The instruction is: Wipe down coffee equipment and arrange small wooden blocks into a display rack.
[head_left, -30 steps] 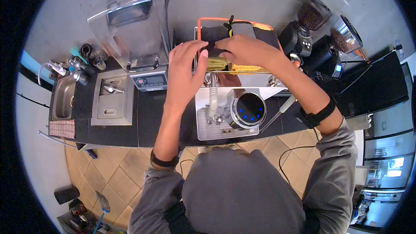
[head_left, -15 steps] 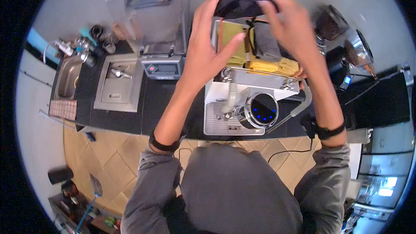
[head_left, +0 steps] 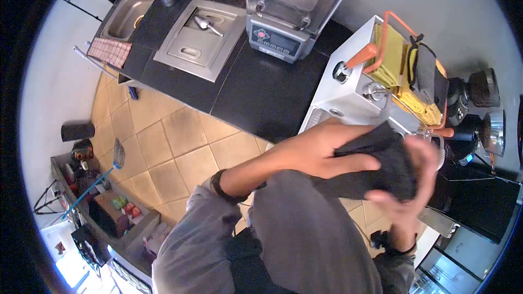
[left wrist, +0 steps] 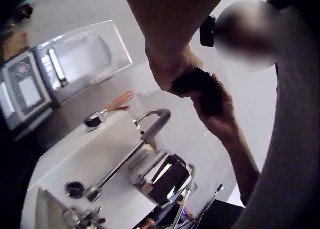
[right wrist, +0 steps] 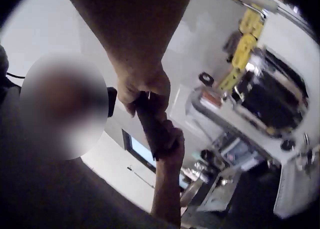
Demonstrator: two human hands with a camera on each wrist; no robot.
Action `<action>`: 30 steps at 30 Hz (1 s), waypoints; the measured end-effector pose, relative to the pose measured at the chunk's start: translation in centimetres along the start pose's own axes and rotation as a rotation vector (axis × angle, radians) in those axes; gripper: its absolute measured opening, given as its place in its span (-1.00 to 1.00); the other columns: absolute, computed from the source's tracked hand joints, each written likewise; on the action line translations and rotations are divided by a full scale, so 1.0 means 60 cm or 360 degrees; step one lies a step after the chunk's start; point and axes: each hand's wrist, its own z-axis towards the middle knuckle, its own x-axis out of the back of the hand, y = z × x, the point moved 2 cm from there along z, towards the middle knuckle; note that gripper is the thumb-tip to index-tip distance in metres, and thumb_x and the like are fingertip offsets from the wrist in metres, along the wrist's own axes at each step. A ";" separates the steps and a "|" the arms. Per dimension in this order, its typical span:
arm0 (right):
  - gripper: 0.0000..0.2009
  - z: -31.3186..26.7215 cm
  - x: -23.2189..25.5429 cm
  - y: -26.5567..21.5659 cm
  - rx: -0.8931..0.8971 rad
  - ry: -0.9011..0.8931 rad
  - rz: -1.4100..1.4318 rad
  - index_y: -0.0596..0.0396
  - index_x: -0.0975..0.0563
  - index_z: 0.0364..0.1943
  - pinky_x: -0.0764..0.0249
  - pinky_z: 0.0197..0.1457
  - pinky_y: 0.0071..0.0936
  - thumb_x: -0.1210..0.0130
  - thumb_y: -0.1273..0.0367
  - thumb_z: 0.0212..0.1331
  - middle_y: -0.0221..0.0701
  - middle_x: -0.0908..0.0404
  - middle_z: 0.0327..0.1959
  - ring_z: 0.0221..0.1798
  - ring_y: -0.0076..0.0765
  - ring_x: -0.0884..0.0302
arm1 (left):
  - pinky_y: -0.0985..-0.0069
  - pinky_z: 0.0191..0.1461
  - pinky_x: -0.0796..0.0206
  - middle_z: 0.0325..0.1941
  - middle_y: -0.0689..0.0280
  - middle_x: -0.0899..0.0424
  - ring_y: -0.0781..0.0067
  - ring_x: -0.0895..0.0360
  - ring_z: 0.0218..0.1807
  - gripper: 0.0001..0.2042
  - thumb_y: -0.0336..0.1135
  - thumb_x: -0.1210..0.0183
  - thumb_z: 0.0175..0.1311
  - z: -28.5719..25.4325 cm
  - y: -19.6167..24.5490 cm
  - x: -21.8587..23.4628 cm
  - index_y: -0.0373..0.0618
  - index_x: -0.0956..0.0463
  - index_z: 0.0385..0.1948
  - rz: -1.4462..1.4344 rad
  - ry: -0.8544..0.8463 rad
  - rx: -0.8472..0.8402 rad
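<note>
A folded black cloth (head_left: 388,159) is up in front of the person's chest, between both hands. The left hand (head_left: 332,149) grips it from the left, thumb across the near face and the other fingers partly hidden behind it. On the other side the right hand (head_left: 414,179), blurred, holds the cloth with thumb and fingers bent around its edge. In the left wrist view the cloth (left wrist: 210,95) spans dark between the two hands, and the right wrist view shows the same cloth (right wrist: 151,124) as a narrow strip.
Beyond the hands stands a white espresso machine (head_left: 348,84) with green cloths (head_left: 388,57), yellow cloths (head_left: 417,106) and a grey cloth (head_left: 426,76) on top. A blender (head_left: 280,35), a steel drop-in station (head_left: 190,49) and a sink (head_left: 131,13) lie leftward; coffee grinders (head_left: 482,90) stand right.
Both hands have lifted the black cloth off the stack on the espresso machine and brought it back toward the chest. The head view has turned, and the machine now appears farther right.
</note>
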 end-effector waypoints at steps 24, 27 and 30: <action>-0.55 -0.407 -0.377 0.299 -0.1174 0.0261 0.0850 0.20 -0.47 0.13 -0.53 0.05 -0.36 -0.27 0.28 0.22 -0.27 -0.66 -0.12 -0.07 -0.36 -0.61 | -0.28 0.53 0.33 0.66 0.09 0.31 -0.09 0.34 0.64 -0.35 0.14 0.24 0.52 -0.426 -0.381 0.147 0.17 0.12 0.55 0.2263 -0.0262 0.0939; -0.65 -0.455 -0.373 0.305 -0.1546 0.0350 0.0931 0.20 -0.51 0.10 -0.48 0.09 -0.45 -0.20 0.35 0.29 -0.36 -0.65 -0.09 -0.04 -0.48 -0.57 | -0.31 0.52 0.34 0.65 0.06 0.30 -0.14 0.33 0.64 -0.35 0.14 0.22 0.52 -0.440 -0.380 0.110 0.16 0.12 0.55 0.2292 -0.0216 0.0998; -0.65 -0.456 -0.384 0.319 -0.1370 0.0339 0.0695 0.23 -0.49 0.10 -0.49 0.07 -0.42 -0.17 0.35 0.31 -0.35 -0.65 -0.10 -0.06 -0.46 -0.57 | -0.32 0.51 0.31 0.64 -0.01 0.27 -0.17 0.32 0.63 -0.34 0.11 0.16 0.50 -0.442 -0.376 0.091 0.11 0.09 0.55 0.2293 -0.0269 0.0858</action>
